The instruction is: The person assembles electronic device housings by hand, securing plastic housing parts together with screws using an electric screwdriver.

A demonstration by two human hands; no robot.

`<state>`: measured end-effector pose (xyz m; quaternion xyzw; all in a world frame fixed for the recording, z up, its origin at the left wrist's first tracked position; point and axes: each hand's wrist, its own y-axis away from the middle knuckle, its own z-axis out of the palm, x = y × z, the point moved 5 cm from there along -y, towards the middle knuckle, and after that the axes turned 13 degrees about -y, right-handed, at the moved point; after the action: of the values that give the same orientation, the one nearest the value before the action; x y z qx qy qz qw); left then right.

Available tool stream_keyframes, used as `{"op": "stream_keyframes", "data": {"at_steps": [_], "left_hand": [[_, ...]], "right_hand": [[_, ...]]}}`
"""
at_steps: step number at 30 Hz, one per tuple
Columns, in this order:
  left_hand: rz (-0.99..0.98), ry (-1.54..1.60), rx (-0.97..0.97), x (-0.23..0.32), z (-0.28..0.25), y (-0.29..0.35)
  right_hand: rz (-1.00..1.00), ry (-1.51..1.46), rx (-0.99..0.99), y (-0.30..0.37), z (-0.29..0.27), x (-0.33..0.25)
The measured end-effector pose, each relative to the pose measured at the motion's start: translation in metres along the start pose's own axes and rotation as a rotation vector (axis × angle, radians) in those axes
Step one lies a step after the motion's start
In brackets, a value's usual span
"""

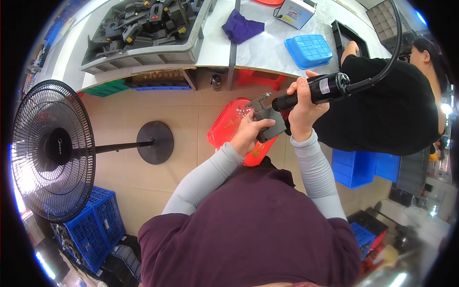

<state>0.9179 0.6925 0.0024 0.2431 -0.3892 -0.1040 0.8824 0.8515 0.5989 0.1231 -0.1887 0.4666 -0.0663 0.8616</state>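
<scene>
My right hand [306,115] is wrapped round a black electric screwdriver [324,89], held almost level with its cable leading off to the upper right. The tool's tip points left at a grey plastic housing [270,122], close to its upper edge; whether it touches a screw cannot be made out. My left hand [245,134] grips the housing, with the thumb lying across its face. Beneath the hands, a red plastic tray [221,125] rests near my lap, with several small pale pieces in it, too small to name.
On the white table stand a grey crate [143,60] of dark plastic parts, a purple cloth [243,27] and a blue basket [310,50]. A floor fan [56,149] is at left, above blue crates [95,227]. A person in black [377,103] sits close on my right.
</scene>
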Motion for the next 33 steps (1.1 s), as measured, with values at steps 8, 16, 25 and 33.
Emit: {"op": "stream_keyframes", "data": {"at_steps": [8,16,25,33], "left_hand": [[0.161,-0.025,0.137,0.000,0.003,0.002],[0.128,-0.004,0.121,-0.005,0.001,0.001],[0.085,0.020,0.085,-0.006,0.001,-0.003],[0.101,-0.040,0.094,-0.008,-0.004,-0.007]], "right_hand": [[-0.034,0.045,0.055,0.002,-0.002,0.000],[-0.027,0.021,0.065,0.002,-0.006,-0.001],[-0.038,-0.025,0.064,0.000,-0.007,-0.003],[-0.030,0.004,-0.039,0.001,-0.009,0.004]]}}
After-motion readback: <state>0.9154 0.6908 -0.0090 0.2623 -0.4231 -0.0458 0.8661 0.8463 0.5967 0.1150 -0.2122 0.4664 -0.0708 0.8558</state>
